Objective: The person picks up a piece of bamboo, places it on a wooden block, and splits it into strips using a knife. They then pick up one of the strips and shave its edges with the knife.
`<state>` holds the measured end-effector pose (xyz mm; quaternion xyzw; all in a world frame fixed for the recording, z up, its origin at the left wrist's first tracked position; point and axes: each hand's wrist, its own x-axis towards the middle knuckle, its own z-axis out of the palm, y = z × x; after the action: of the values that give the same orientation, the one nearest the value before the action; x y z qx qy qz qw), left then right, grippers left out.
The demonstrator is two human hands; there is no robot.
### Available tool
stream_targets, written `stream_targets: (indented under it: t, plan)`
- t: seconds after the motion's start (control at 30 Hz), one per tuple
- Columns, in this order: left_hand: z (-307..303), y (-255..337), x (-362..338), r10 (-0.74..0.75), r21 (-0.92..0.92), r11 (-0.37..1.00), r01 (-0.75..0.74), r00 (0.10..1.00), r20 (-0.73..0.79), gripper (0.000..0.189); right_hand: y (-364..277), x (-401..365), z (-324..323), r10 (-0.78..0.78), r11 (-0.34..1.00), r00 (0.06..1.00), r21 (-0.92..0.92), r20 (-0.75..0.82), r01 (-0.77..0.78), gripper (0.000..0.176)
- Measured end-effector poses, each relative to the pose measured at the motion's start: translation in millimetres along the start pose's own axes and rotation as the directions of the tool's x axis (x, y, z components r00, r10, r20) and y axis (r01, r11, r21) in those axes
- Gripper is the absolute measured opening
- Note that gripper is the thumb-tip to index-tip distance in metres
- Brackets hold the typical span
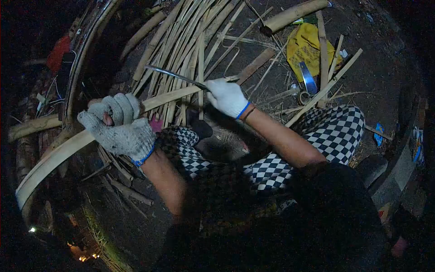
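Observation:
My left hand (121,131), in a soiled grey-white knit glove with a blue cuff, is wrapped around a long pale bamboo strip (56,157). The strip runs from the lower left, through that fist, up toward my right hand (226,98). That hand wears a cleaner white glove and is closed around a knife, its handle hidden by the fingers. The knife's long narrow blade (174,76) points up and left, crossing above the strip near my right fingers. A torn spot in the left glove shows a bit of finger.
Many split bamboo strips (181,50) lie in a heap ahead. To the right are a yellow cloth (301,47), a handsaw blade (308,78) and a tape roll (304,97). A thick pole (297,14) lies behind. Small flames (84,254) glow at lower left.

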<state>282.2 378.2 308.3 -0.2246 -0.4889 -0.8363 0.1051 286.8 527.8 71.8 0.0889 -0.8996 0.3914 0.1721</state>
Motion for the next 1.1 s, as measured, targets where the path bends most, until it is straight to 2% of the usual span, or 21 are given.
stream_targets:
  t: [0.03,0.07,0.1,0.13,0.17,0.23,0.33,0.47,0.53,0.57,0.63,0.7,0.73,0.77,0.8,0.83,0.87,0.93,0.97,1.03,1.1]
  plan:
    - [1.3,0.9,0.0,0.003,0.000,1.000,-0.003,1.000,0.000,0.048,22.7,-7.1,9.0,-0.085,0.996,0.994,0.025,-0.068,0.087,0.021]
    - [5.3,2.6,-1.8,0.018,0.033,0.999,-0.017,0.998,-0.055,0.048,28.6,-22.6,-2.1,0.015,0.999,0.997,0.040,-0.070,-0.012,0.022]
    - [9.4,5.7,-4.2,0.039,0.070,0.997,-0.032,0.993,-0.109,0.048,66.2,-41.7,21.7,0.335,0.938,0.934,-0.133,0.126,-0.319,0.024]
    - [13.2,7.7,-7.0,0.053,0.074,0.996,-0.045,0.993,-0.110,0.048,106.3,-57.7,44.8,0.434,0.894,0.895,-0.172,0.099,-0.414,0.024]
    - [16.2,8.6,-10.6,0.079,0.063,0.995,-0.073,0.992,-0.098,0.047,108.9,-57.6,46.2,0.380,0.910,0.920,-0.218,0.097,-0.353,0.025]
    - [15.6,10.2,-13.4,0.113,0.064,0.992,-0.107,0.990,-0.088,0.046,75.6,-39.7,32.8,0.523,0.841,0.843,-0.234,0.124,-0.487,0.024]
    - [-1.7,12.5,-5.0,0.054,0.018,0.998,-0.052,0.994,-0.098,0.047,60.9,-17.1,18.9,0.400,0.903,0.888,-0.265,0.226,-0.339,0.021]
    - [-10.9,5.6,2.1,0.056,0.009,0.998,-0.055,0.997,-0.054,0.046,-1.3,-2.3,11.1,0.298,0.952,0.950,-0.099,0.095,-0.289,0.018]
    - [-11.2,5.2,5.0,0.044,-0.012,0.999,-0.045,0.997,-0.062,0.046,-1.1,-0.5,8.9,-0.019,0.998,0.992,0.049,-0.129,0.025,0.017]
    - [-11.2,7.5,5.7,0.034,-0.028,0.999,-0.036,0.997,-0.066,0.047,22.9,-12.7,14.9,-0.026,1.000,0.999,0.001,-0.024,0.026,0.016]
    - [-13.9,13.1,4.9,0.026,-0.045,0.999,-0.026,1.000,-0.006,0.046,76.2,-44.6,41.2,0.363,0.928,0.927,-0.128,0.099,-0.350,0.017]
    - [-8.5,17.8,3.1,0.027,-0.063,0.998,-0.023,0.998,0.063,0.046,87.0,-46.2,43.6,0.422,0.895,0.901,-0.205,0.101,-0.396,0.018]
    - [-5.6,18.5,-0.5,0.061,-0.012,0.998,-0.061,0.998,-0.006,0.046,93.2,-46.8,47.8,0.488,0.850,0.866,-0.283,0.107,-0.444,0.020]
    - [-3.5,16.5,-5.0,0.091,0.043,0.995,-0.087,0.992,-0.082,0.047,85.7,-42.6,44.2,0.469,0.874,0.877,-0.197,0.099,-0.445,0.021]
    - [2.8,14.1,-3.8,0.130,0.160,0.983,-0.089,0.953,-0.275,0.045,74.4,-40.0,44.5,0.478,0.870,0.865,-0.220,0.151,-0.442,0.021]
    - [-3.6,12.1,-1.2,0.126,0.149,0.985,-0.088,0.955,-0.270,0.045,69.7,-22.9,40.1,0.476,0.868,0.861,-0.251,0.180,-0.428,0.022]
    - [-16.7,11.2,3.2,0.073,0.032,0.997,-0.069,0.986,-0.148,0.044,44.9,-11.2,19.9,0.452,0.886,0.870,-0.219,0.200,-0.410,0.023]
    - [-32.1,8.3,6.1,0.006,-0.099,0.995,-0.005,1.000,0.013,0.041,9.0,-1.2,22.0,0.209,0.970,0.974,-0.147,0.083,-0.196,0.017]
    - [-28.4,7.2,4.2,-0.008,-0.094,0.996,0.008,1.000,0.000,0.041,-16.6,7.0,7.7,0.216,0.972,0.961,-0.125,0.170,-0.197,0.016]
    - [-13.6,3.0,5.6,0.092,0.063,0.995,-0.079,0.968,-0.235,0.042,-24.1,4.9,6.6,0.008,0.999,0.999,0.040,-0.036,-0.006,0.017]
    - [-19.4,3.4,8.5,0.073,0.035,0.997,-0.068,0.983,-0.170,0.042,11.6,-5.3,10.8,-0.110,0.994,0.993,-0.020,-0.045,0.110,0.016]
